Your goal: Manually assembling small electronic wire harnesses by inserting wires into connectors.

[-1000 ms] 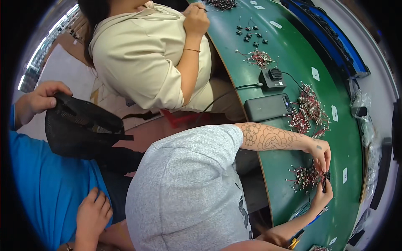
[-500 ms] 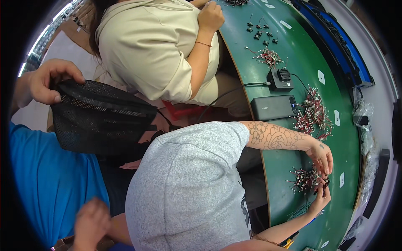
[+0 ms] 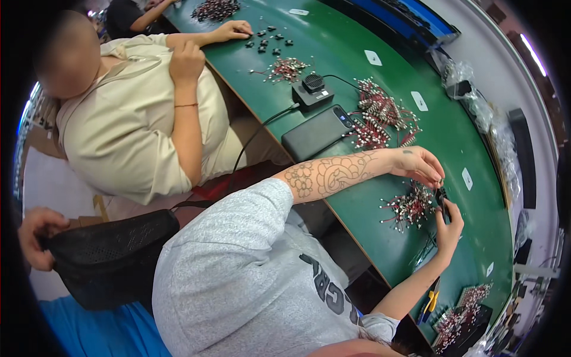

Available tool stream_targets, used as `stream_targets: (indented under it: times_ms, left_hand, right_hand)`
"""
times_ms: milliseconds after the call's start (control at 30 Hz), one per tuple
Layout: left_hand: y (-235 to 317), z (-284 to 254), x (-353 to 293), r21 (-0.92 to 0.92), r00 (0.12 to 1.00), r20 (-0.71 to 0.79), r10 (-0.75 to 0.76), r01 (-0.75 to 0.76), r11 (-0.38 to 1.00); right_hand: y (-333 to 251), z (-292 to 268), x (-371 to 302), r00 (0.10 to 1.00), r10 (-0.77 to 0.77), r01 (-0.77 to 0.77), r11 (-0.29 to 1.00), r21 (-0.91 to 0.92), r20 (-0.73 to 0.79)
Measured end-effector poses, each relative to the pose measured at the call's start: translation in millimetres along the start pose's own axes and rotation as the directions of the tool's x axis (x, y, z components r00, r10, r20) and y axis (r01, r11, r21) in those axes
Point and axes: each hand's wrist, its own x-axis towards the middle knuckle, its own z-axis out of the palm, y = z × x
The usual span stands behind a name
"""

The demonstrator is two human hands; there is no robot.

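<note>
Over the green table, my left hand has its thumb and fingertips pinched together on the upper end of a small black part. From below, my right hand grips the same part between thumb and fingers. The fingers cover much of it, so its exact kind does not show. Just beside my hands lies a pile of short red and black wires with white connectors. Some thin dark green wires lie close to my right wrist.
A black power bank and a black box with a cable stand left of my arm. More wires are heaped beyond. Yellow-handled pliers lie nearer. A blue-sleeved co-worker's hand holds a black mesh bag.
My view has swung, shifting the scene. Both hands stay on the black part. The co-worker's second hand, blurred at lower left before, is out of view. A neighbour's hand now shows on the table.
</note>
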Motion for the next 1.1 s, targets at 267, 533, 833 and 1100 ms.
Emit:
stream_targets:
  times_ms: [267, 533, 833, 1100]
  left_hand:
    - [5.2, -3.5, -4.8, 0.074, 0.993, -0.112, -0.035, 0.044, 0.996]
    - [4.4, -10.7, -6.2, -0.628, 0.972, -0.077, 0.222, -0.22, 0.747]
    - [4.7, 17.0, -5.4, 0.369, 0.974, -0.214, 0.076, 0.008, 0.929]
    - [-11.2, 15.3, 6.4, 0.44, 0.956, -0.258, 0.137, -0.01, 0.898]
  right_hand:
    - [-12.2, 9.2, 9.7, 0.993, 0.015, -0.003, 0.995, 0.101, -0.116]
    - [-18.1, 15.4, 1.7, 0.975, 0.084, -0.03, 0.968, 0.248, -0.208]
    - [-12.2, 22.7, 6.6, 0.971, 0.042, 0.032, 0.951, 0.306, -0.234]
    - [0.0, 25.7, 4.3, 0.973, -0.005, 0.03, 0.994, 0.104, -0.229]
